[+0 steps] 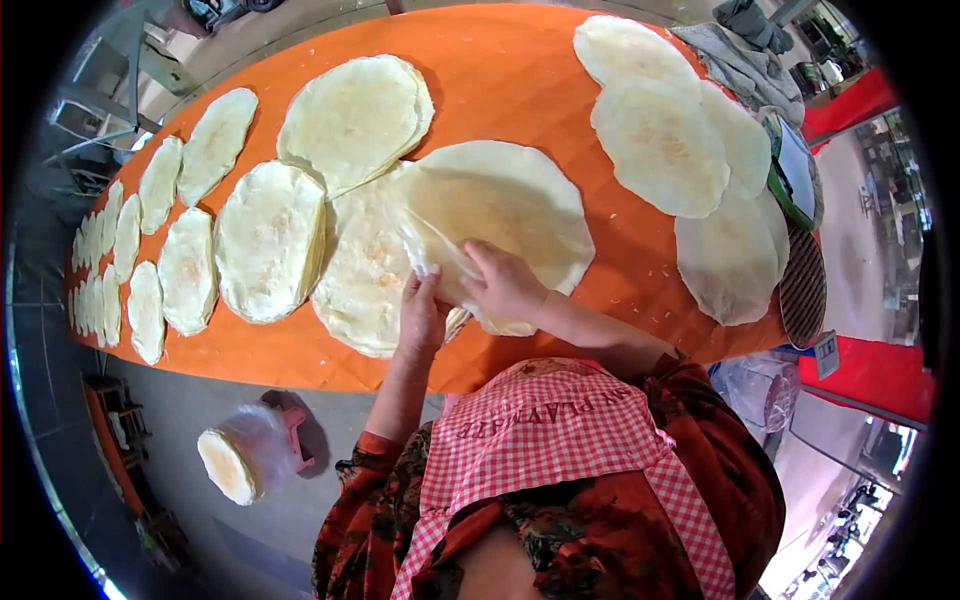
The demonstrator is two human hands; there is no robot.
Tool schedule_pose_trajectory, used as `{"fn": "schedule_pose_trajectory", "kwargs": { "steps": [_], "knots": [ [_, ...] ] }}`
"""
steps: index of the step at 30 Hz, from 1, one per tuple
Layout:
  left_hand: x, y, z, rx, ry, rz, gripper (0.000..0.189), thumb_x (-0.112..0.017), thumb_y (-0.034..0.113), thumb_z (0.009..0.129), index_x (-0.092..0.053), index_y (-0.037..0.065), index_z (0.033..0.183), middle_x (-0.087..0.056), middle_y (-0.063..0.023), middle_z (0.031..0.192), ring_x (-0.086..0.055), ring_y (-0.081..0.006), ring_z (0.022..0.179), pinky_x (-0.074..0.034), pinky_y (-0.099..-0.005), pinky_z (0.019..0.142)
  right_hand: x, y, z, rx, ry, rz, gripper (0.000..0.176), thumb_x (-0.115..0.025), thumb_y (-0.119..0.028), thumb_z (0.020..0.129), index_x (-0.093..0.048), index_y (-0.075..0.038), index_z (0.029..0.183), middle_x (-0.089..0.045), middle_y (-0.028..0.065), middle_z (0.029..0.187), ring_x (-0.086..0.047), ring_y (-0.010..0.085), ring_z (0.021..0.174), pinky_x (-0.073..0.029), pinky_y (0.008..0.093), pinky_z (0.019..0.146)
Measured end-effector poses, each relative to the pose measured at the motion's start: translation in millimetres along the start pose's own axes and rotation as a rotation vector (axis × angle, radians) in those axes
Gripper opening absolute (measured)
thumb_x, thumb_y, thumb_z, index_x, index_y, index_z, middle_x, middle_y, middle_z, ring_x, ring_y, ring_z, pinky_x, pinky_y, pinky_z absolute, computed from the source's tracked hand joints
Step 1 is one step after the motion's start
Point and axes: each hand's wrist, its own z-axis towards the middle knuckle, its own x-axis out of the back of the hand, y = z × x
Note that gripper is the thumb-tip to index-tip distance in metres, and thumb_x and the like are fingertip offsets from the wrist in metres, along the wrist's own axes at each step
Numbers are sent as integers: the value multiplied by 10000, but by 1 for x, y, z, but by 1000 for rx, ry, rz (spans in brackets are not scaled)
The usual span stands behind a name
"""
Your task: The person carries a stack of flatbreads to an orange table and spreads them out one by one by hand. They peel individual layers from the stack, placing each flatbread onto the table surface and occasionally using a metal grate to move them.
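- Flatbreads [186, 270], thin, pale and round, stand in two rows of piles at the far left of the frame, on the orange-covered counter [490, 65].
- Below them, at lower left, a bagged pile [227, 467] of similar rounds sits in clear plastic against a pink stool [294, 432] over the grey floor.
- Left of centre are two thicker piles: a near stack [265, 240] and, higher up, a far stack [350, 118].
- Mid-frame, a wide pile [358, 260] touches both stacks.
- At its right side the left hand [425, 312] pinches the edge of a translucent sheet [438, 238], fingers closed on it.
- Just right of that, the right hand [508, 287] grasps a fold of the same sheet between bent fingers, above a broad round [535, 205] lying right of centre.
- Bottom centre, a pink-and-white checked apron [545, 430] covers the person's front.
- Towards the right, several loose rounds [660, 145] overlap on the counter.
- At upper right, a grey cloth [745, 62] rests by the edge; lower, a dark ridged oval [804, 290] lies beside the rounds.
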Motion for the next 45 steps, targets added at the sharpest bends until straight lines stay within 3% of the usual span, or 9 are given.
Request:
{"fn": "schedule_pose_trajectory", "kwargs": {
  "steps": [4,9,14,25,37,41,43,44,45],
  "knots": [
    [16,1,-1,61,-66,-84,407,-417,251,960,-408,-4,1276,-534,-151,1210,-558,-280,1081,-486,-432,892,-11,25,3,-263,-4,218,112,-535,-81,838,-512,28,839,-560,253,713,-564,426,695,-452,467,630],
    [38,-3,-1,191,-198,-426,485,-284,296,944,-366,10,1327,-466,-184,1310,-482,-348,1175,-391,-510,984,-10,3,6,-265,-106,111,188,-577,-173,853,-564,6,911,-604,215,796,-591,383,753,-467,440,678],
    [35,3,0,134,-137,-240,408,-464,71,880,-376,25,1276,-529,-148,1174,-575,-296,1035,-521,-437,817,-20,-4,0,-195,-169,28,361,-643,-249,839,-565,28,1056,-614,194,971,-623,312,864,-490,365,755],
    [41,-4,11,92,-27,91,376,-545,97,880,-435,13,1229,-553,-139,1126,-596,-254,964,-539,-381,781,-32,-5,-7,-324,-258,49,391,-602,-250,816,-547,29,1084,-615,210,966,-617,318,883,-481,395,777],
    [36,-9,4,23,-1,160,466,-536,30,805,-431,-1,1258,-527,-140,1164,-555,-290,1035,-529,-403,789,-45,2,-11,-280,-165,-123,180,-489,-98,757,-592,49,739,-617,266,749,-621,418,721,-470,490,671],
    [86,-23,30,56,143,219,458,-496,-50,743,-465,-52,1200,-561,-169,1082,-591,-301,952,-545,-388,725,-3,27,17,-652,202,19,145,-497,-26,697,-614,55,728,-629,236,730,-634,320,688,-477,445,647],
    [118,-18,45,218,179,86,430,-489,-36,736,-482,-76,1164,-580,-169,1041,-599,-294,942,-542,-398,742,92,20,3,-376,557,265,174,-541,-94,721,-640,36,781,-637,167,677,-616,235,620,-479,395,579],
    [127,-15,47,190,163,87,414,-488,-20,730,-490,-98,1136,-590,-171,1012,-603,-285,945,-537,-411,771,141,43,-10,-778,289,199,205,-580,-139,726,-653,17,836,-639,107,657,-607,191,580,-482,354,539],
    [130,-9,45,174,199,96,406,-490,-16,724,-500,-100,1121,-590,-171,1020,-607,-279,943,-535,-404,790,183,45,-39,-692,430,291,201,-615,-168,732,-668,-8,840,-631,63,650,-595,163,548,-487,328,520]
  ]
}}
